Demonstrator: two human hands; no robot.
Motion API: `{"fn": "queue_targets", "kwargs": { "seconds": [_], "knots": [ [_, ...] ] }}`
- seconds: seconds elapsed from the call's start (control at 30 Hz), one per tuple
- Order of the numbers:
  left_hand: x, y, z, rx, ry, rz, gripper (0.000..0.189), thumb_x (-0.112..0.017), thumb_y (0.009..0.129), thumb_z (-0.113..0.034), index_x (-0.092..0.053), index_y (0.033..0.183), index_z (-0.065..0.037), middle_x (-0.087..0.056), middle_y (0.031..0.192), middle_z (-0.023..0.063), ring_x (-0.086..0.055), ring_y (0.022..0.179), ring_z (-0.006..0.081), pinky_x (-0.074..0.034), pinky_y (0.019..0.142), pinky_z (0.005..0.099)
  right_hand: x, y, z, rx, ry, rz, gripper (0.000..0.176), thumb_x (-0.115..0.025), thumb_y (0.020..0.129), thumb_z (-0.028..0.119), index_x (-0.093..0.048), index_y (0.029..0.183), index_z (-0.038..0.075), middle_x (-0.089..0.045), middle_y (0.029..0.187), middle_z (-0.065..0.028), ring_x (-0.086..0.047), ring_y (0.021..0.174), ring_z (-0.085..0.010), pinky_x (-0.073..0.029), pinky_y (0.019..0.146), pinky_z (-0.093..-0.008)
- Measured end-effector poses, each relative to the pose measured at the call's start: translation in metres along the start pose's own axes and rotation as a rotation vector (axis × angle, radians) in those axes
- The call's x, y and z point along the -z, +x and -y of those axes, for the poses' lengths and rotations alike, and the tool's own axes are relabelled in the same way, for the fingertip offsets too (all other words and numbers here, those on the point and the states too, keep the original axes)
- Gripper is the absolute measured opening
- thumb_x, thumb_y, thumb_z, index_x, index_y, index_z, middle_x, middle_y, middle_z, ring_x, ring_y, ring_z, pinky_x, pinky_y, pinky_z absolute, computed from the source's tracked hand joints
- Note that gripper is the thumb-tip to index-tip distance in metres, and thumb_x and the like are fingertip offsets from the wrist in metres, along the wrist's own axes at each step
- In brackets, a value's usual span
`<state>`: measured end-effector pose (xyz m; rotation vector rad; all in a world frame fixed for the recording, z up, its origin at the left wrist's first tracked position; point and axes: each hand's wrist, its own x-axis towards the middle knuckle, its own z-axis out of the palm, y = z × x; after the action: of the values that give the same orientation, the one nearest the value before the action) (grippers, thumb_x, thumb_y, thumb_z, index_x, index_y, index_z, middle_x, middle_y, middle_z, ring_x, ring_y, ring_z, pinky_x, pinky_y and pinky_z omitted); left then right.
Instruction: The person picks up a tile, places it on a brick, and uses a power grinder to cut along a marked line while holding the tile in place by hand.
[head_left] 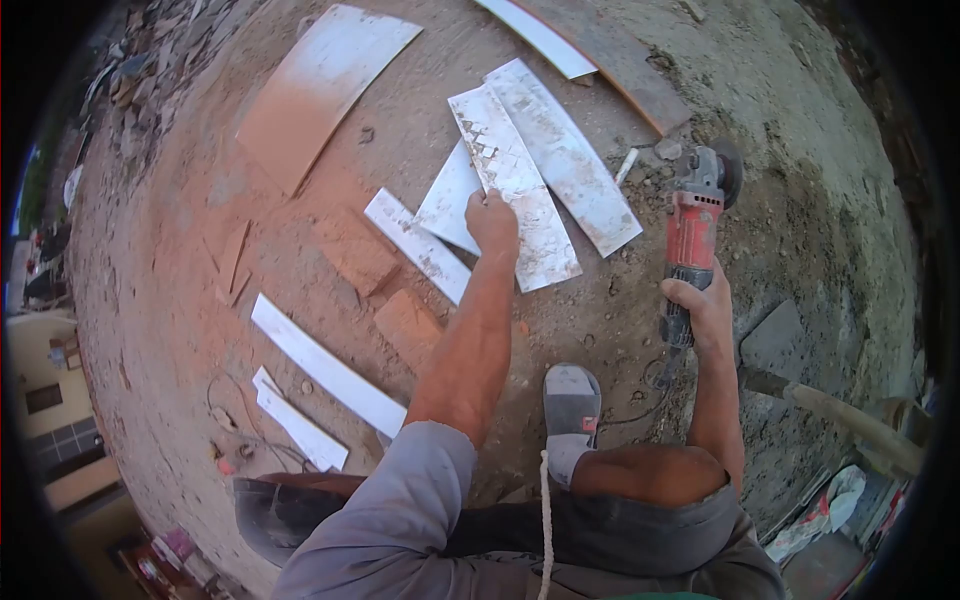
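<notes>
My right hand point(710, 312) is wrapped round the dark handle of a red and grey angle grinder point(692, 228), its disc point(729, 172) pointing up and away from me. The disc is apart from the tiles. With closed fingers, my left hand point(493, 222) grips the left edge of a dirty white tile strip point(522, 195), which has mortar marks on its face. Under and beside that strip lie a second long tile strip point(565, 155) and a white tile piece point(452, 198). A narrower tile strip point(415, 243) rests just left of my forearm.
A large dust-covered tile point(325, 95) lies at the upper left. Thin offcuts point(325, 365) and reddish brick pieces point(355, 250) are on the dusty ground. A wooden-handled tool point(850, 420) lies at the right, near my sandalled foot point(572, 410). A cable point(645, 415) trails below the grinder.
</notes>
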<state>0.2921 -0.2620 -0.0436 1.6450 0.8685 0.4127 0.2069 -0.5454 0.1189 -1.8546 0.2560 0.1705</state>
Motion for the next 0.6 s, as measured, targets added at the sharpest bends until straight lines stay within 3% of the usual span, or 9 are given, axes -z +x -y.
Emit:
{"fn": "queue_targets", "kwargs": {
  "seconds": [0.1,0.13,0.17,0.23,0.27,0.37,0.5,0.57,0.6],
  "knots": [
    [0.073,-0.024,-0.008,0.006,0.007,-0.008,0.032,-0.049,0.097,-0.019,-0.065,0.099,0.008,-0.064,0.082,0.0106,-0.057,0.075,0.0215,-0.045,0.073,0.036,-0.005,-0.007,0.0,0.018,0.048,0.026,0.057,-0.076,0.066,0.032,-0.055,0.11,0.003,-0.055,0.083,0.0,-0.054,0.068,-0.0101,-0.044,0.062,-0.026],
    [0.101,-0.026,0.0,-0.036,0.144,0.02,0.038,-0.046,0.099,-0.023,-0.062,0.115,0.008,-0.067,0.094,0.0129,-0.06,0.084,0.0233,-0.046,0.079,0.0345,-0.006,-0.009,0.0,0.024,0.066,0.041,0.056,-0.077,0.067,0.033,-0.055,0.109,0.003,-0.055,0.082,-0.0003,-0.055,0.065,-0.0101,-0.044,0.059,-0.0261],
    [0.122,-0.036,0.003,-0.021,0.153,-0.01,0.038,-0.046,0.099,-0.023,-0.062,0.115,0.008,-0.067,0.094,0.0129,-0.06,0.084,0.0233,-0.046,0.079,0.0345,-0.009,-0.014,0.003,0.02,0.064,0.075,0.056,-0.077,0.067,0.033,-0.055,0.109,0.003,-0.055,0.082,-0.0003,-0.055,0.065,-0.0101,-0.044,0.059,-0.0261],
    [0.162,-0.052,-0.001,-0.264,0.106,-0.279,0.039,-0.046,0.098,-0.02,-0.057,0.124,0.007,-0.065,0.113,0.0207,-0.062,0.102,0.0289,-0.046,0.091,0.0357,-0.016,-0.019,0.011,0.03,0.103,0.101,0.053,-0.076,0.068,0.032,-0.055,0.108,0.003,-0.056,0.079,-0.0007,-0.055,0.061,-0.0101,-0.044,0.055,-0.0259],
    [0.184,-0.065,-0.016,-0.219,0.1,-0.172,0.042,-0.047,0.098,-0.017,-0.051,0.133,0.005,-0.061,0.124,0.0204,-0.06,0.11,0.0288,-0.044,0.096,0.0349,-0.02,-0.018,0.007,0.05,0.133,0.115,0.051,-0.076,0.069,0.031,-0.055,0.107,0.004,-0.055,0.078,-0.0008,-0.054,0.06,-0.0104,-0.044,0.055,-0.0261],
    [0.215,-0.053,0.018,-0.17,0.106,-0.201,0.043,-0.048,0.097,-0.015,-0.05,0.135,0.004,-0.06,0.127,0.0198,-0.059,0.113,0.0288,-0.044,0.096,0.0355,-0.025,-0.026,0.015,0.005,0.143,0.197,0.056,-0.077,0.068,0.028,-0.057,0.113,0.003,-0.058,0.086,-0.001,-0.056,0.071,-0.01,-0.046,0.065,-0.0268],
    [0.221,-0.043,0.044,-0.122,-0.062,-0.323,0.037,-0.049,0.097,-0.01,-0.055,0.131,0.003,-0.065,0.117,0.0158,-0.061,0.109,0.0239,-0.045,0.094,0.0345,-0.034,-0.025,0.011,0.122,0.11,0.166,0.056,-0.077,0.068,0.028,-0.056,0.114,0.003,-0.058,0.086,-0.001,-0.056,0.069,-0.0103,-0.046,0.064,-0.0266],
    [0.228,-0.044,0.05,-0.086,0.119,-0.335,0.042,-0.056,0.092,-0.016,-0.055,0.129,0.004,-0.062,0.12,0.0224,-0.061,0.108,0.0341,-0.046,0.093,0.0392,-0.035,-0.029,0.015,0.065,0.113,0.194,0.057,-0.076,0.068,0.028,-0.056,0.115,0.003,-0.058,0.085,-0.0014,-0.056,0.067,-0.0107,-0.046,0.062,-0.0265],
    [0.235,-0.043,0.053,-0.076,0.122,-0.344,0.042,-0.056,0.092,-0.016,-0.055,0.129,0.004,-0.062,0.12,0.0224,-0.061,0.108,0.0341,-0.046,0.093,0.0392,-0.035,-0.029,0.014,0.061,0.107,0.206,0.057,-0.076,0.068,0.028,-0.056,0.115,0.003,-0.058,0.085,-0.0014,-0.056,0.067,-0.0107,-0.046,0.062,-0.0265]
  ]
}}
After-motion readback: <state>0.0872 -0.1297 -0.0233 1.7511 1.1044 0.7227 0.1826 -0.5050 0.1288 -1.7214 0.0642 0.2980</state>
